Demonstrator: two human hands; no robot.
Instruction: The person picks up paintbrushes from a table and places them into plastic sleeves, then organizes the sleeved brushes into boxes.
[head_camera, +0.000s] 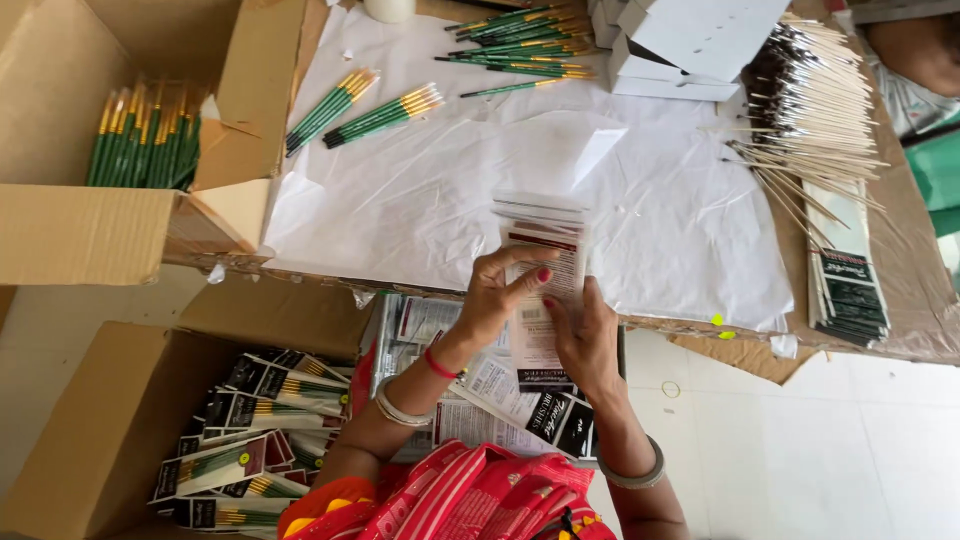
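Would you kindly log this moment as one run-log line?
left hand: holding pouch stack | right hand: holding pouch stack | green brushes: on white paper | packed pouches: in box

Bright, even daylight, soft shadows, mild glare on the white paper sheet (430, 190), slight blur throughout.

- A low table (900, 290) covered in brown paper, with a crinkled white sheet (420, 200) spread over most of it.
- A pale tiled floor (820, 450) below, in even daylight.
- Open cardboard boxes (80, 230) at the left, one on the floor, one higher.
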